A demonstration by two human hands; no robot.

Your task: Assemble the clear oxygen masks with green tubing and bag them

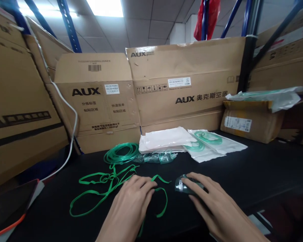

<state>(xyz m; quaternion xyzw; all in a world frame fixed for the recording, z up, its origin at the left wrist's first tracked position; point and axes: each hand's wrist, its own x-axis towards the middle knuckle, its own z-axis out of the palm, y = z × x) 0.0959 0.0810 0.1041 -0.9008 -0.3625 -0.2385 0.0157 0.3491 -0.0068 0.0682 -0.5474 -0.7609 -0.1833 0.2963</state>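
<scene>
Since both hands are down on the black table (257, 171) at once, the step in hand reads as sorting loose straps on one side and handling a clear plastic piece on the other. Left hand (134, 197) is over the green straps (113, 179); two lengths poke out past its thumb side, the main tangle lies to its left. Can't tell if it's pinching or just resting on top: fingertips hidden. Right hand (213, 199) looks to have the clear plastic piece (181, 185) grasped, index finger across the top, thumb on the near side, rest of the grip out of sight.

To do it well: lift one strap by a free end, don't drag the bundle, or the loops will likely cinch. Light squeeze on the plastic; it looks thin enough to dent. Watch the coiled tube (121, 153), just beyond the left grip, as straps run close to it and could snag.

Pose: both palms down, wrists coming in from the near edge, forearms angled inward. Left fingers curled under, thumb tucked beside the index. Right fingers reach forward and left, thumb spread lower. Clear gap between the hands.
</scene>
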